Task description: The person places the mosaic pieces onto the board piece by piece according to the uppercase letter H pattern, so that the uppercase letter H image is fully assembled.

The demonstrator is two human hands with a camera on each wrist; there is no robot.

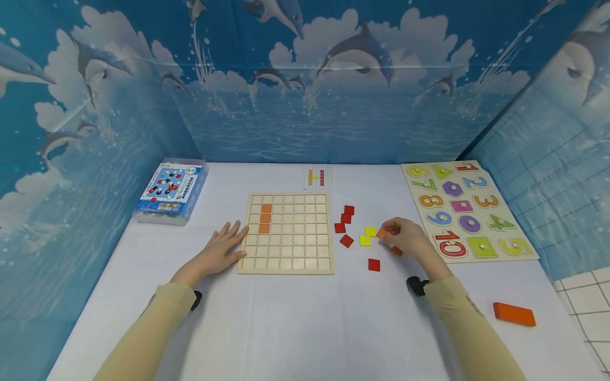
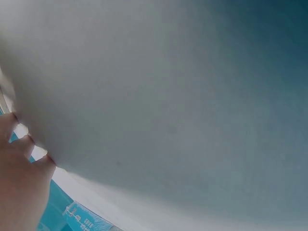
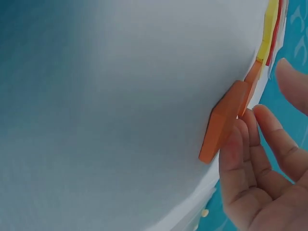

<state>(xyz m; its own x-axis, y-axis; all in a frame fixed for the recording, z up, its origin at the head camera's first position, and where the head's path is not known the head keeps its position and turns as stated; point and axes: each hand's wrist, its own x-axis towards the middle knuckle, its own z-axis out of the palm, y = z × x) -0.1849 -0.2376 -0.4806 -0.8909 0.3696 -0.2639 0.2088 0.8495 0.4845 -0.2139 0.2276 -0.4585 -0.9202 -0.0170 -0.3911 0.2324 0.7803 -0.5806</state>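
A wooden grid board lies mid-table with three orange tiles in one column at its left. My left hand rests with spread fingers at the board's left edge. Over to the right, my right hand reaches down to a loose orange tile. In the right wrist view its thumb stands apart from the fingers, which are beside two orange tiles, the closer one at the fingertips. Two yellow tiles and several red tiles lie between hand and board.
A small pattern card lies behind the board. At the back left is a boxed set. A number-and-shape puzzle board occupies the right side, with an orange block nearer the front. A dolphin-print curtain hangs behind the table.
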